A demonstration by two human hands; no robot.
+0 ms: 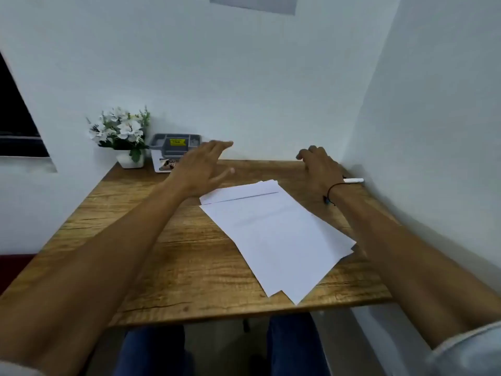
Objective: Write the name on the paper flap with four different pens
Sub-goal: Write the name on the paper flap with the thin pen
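1. Step: looks like the very start. No pen is in either of the hands & no writing can be made out on the paper; 0 of 4 pens used, by my read.
2. Left hand (204,165): fingers spread wide, palm down, empty, hovering over the far-left part of the surface (162,240), just in front of the grey organiser tray (174,147).
3. Right hand (321,165): fingers loosely curled, holding nothing I can see, near the far-right corner by the wall.
4. Paper sheets (273,237): a loose white stack lying flat mid-surface, skewed; the folded flap (241,192) is at the far end, just below the left hand.
5. Pen (353,181): 1 white pen lies on the surface just right of the right wrist, against the wall. Other 3 pens not visible; maybe in the tray, can't tell.
6. Next move, prob.: right hand needs to shift back & right to pinch that pen, while left hand drops onto the flap to pin it flat.
7. Flower pot (130,158) sits far left, out of the way.
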